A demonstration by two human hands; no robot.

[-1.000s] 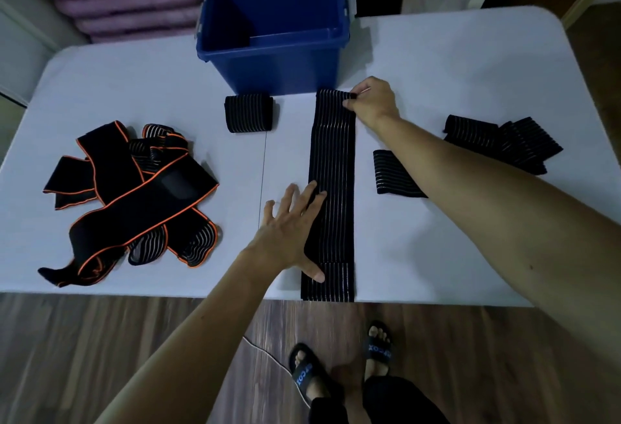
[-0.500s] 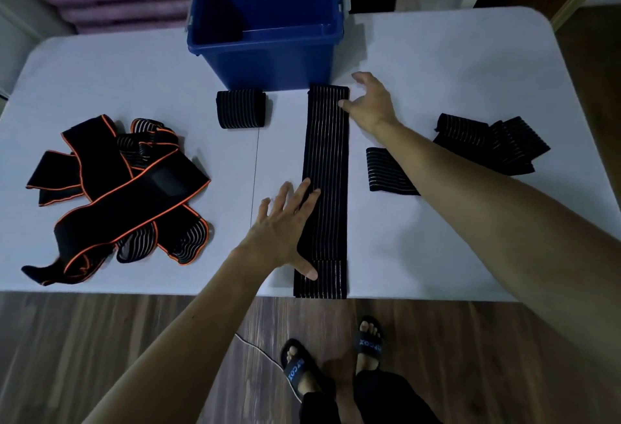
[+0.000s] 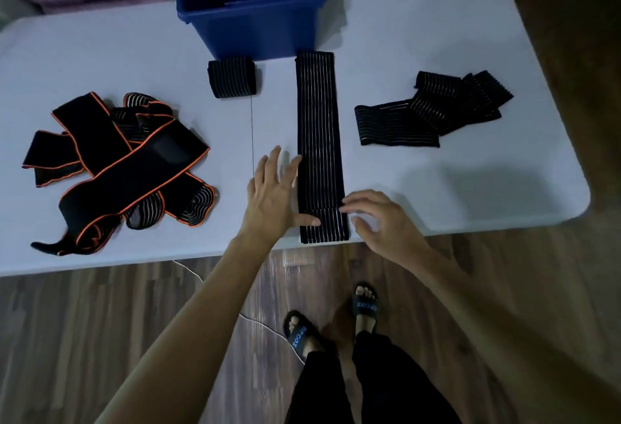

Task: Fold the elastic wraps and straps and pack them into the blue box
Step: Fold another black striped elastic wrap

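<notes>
Only the sandals point(image 3: 364, 306) carry lettering, too blurred to read. Both hands, left point(image 3: 274, 193) and right point(image 3: 386, 222), lie released, fingers straight, touching the wrap point(image 3: 319, 141) at the table point(image 3: 437, 37) edge.

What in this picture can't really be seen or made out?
- Blue box: the head view's top edge cuts off its back, and its front wall hides the floor inside.
- Orange-edged straps: they overlap in a heap, so their number is unclear.
- Right hand: blurred, so contact with the long wrap is uncertain.
</notes>
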